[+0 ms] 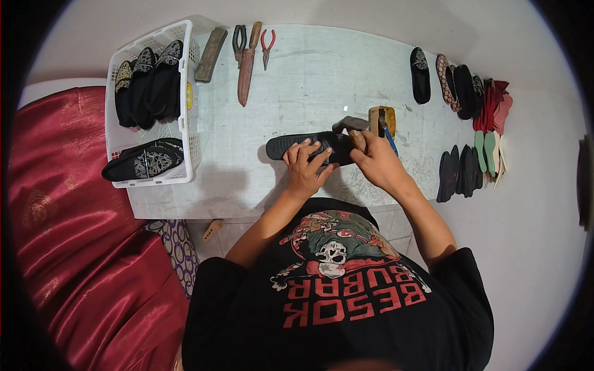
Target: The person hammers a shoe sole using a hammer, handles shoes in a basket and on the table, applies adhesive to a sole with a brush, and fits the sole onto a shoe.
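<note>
A black shoe (278,148) lies sole up on the table in front of me, its toe and heel running left to right. My left hand (306,162) grips it near the middle, fingers curled over the ridged sole and thumb along the near side. Closed around a short wooden handle, my right hand (377,157) holds a hammer (351,124) with a dark head, just above the shoe's right end. Partly behind that hand stands a yellowish glue-stained container (387,115), with a blue-handled tool (390,140) leaning in it.
A white plastic basket (190,133) of black embroidered shoes stands at the left. Behind lie a worn block (211,54), black-handled pliers (239,42), a sheathed knife (247,71) and red pliers (267,48). On the right are a shoe (420,75), black soles (448,173) and coloured pieces (490,151).
</note>
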`<state>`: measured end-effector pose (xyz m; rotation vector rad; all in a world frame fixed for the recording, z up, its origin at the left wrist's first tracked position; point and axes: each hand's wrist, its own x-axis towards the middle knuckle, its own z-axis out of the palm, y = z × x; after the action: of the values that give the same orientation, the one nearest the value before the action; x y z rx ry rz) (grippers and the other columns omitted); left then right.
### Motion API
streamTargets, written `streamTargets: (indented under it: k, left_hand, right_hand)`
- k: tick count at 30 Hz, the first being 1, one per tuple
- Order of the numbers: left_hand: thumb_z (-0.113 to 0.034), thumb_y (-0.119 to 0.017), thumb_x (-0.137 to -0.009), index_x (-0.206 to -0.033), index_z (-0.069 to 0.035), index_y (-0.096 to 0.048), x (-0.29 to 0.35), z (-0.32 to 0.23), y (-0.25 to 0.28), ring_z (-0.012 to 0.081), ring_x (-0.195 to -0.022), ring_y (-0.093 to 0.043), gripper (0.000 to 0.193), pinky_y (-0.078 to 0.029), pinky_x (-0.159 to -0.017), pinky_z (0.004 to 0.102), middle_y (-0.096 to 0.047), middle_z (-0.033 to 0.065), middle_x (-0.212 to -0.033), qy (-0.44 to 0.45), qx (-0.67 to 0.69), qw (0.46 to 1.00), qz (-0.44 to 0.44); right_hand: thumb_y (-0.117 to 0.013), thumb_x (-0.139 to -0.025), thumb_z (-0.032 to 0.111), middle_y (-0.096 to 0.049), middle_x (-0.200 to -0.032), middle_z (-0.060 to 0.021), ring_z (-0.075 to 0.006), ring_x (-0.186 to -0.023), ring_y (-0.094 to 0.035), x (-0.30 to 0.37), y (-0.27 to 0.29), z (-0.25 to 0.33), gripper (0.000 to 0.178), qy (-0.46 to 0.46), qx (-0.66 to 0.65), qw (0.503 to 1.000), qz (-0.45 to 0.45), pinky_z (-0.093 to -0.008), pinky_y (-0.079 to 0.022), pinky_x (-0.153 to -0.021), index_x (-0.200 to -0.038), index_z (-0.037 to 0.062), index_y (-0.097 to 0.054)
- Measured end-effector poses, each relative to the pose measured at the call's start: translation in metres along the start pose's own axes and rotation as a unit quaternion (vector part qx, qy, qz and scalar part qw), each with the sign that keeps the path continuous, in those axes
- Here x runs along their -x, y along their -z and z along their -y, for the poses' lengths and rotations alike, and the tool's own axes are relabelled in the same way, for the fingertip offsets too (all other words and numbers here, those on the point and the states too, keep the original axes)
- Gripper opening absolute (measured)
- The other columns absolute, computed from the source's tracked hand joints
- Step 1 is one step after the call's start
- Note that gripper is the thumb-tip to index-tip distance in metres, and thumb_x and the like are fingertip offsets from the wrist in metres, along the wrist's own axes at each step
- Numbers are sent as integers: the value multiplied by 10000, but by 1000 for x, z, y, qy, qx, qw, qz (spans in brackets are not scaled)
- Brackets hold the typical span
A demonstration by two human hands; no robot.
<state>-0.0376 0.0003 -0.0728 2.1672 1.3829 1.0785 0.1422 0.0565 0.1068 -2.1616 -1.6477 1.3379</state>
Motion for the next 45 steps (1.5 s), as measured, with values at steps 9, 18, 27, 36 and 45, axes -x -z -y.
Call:
streamTargets:
  k: [9,18,27,36,45]
  left_hand:
    - [-383,-825,-789,-1163,-182,-770,2,1,-4,311,-1263,-486,428,-306,-1095,520,-612,74,-1255,-1,1,1000,-4]
    - [-468,-815,-821,-1128,-188,-782,4,4,-12,294,-1258,-487,417,-312,-1092,507,-624,47,-1230,-11,-1,999,-42]
    - [-436,-822,-830,-1142,-192,-777,4,2,-8,297,-1268,-474,399,-313,-1099,508,-627,45,-1238,-6,-10,1000,-21]
    - [-447,-798,-843,-1245,-278,-760,-1,-5,-3,294,-1260,-462,437,-305,-1100,519,-584,44,-1235,-9,-36,999,-2]
    - [-435,-800,-836,-1240,-316,-778,-1,-4,-3,306,-1253,-455,422,-294,-1101,524,-574,59,-1230,2,-15,1000,6]
  right_hand:
    - [-627,-862,228,-683,-853,-323,-510,-852,-666,-10,-23,-25,354,24,11,1000,-1,-525,-524,-803,-1039,-79,-637]
    - [-602,-893,51,-423,-603,21,-59,-511,-400,12,-12,-46,216,52,-157,984,-59,-285,-364,-483,-759,50,-433]
    - [-610,-868,211,-653,-752,-277,-434,-707,-652,21,-19,-64,352,-29,-23,998,-56,-481,-510,-706,-1090,-61,-637]
    - [-605,-866,209,-669,-819,-293,-461,-781,-665,22,-13,-60,376,-39,-41,998,-41,-478,-514,-737,-1120,-68,-622]
    - [-601,-874,163,-524,-686,-160,-265,-638,-508,32,-3,-77,220,18,-53,996,-72,-420,-421,-604,-931,-46,-556]
